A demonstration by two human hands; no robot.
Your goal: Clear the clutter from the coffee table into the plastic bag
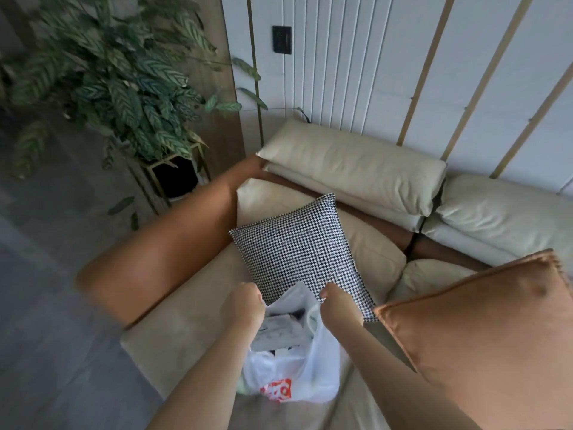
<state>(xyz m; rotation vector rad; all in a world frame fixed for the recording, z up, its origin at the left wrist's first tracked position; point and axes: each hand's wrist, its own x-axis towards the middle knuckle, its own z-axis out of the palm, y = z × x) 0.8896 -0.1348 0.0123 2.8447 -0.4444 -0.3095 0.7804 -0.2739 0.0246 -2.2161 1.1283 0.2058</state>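
Note:
A white plastic bag [313, 377] with a red logo sits on the beige sofa seat [173, 333], its mouth facing up and several pale items inside. My left hand [245, 305] grips the bag's left rim with curled fingers. My right hand [338, 305] grips the right rim, where a thin white handle loop hangs below it. Both hands hold the mouth apart. The coffee table is out of view.
A black-and-white houndstooth cushion [297, 246] lies just behind the bag. An orange cushion [483, 327] leans at the right. The sofa's orange armrest [161, 243] runs at the left, a potted plant [117, 82] beyond it. Beige back cushions [356, 169] line the white wall.

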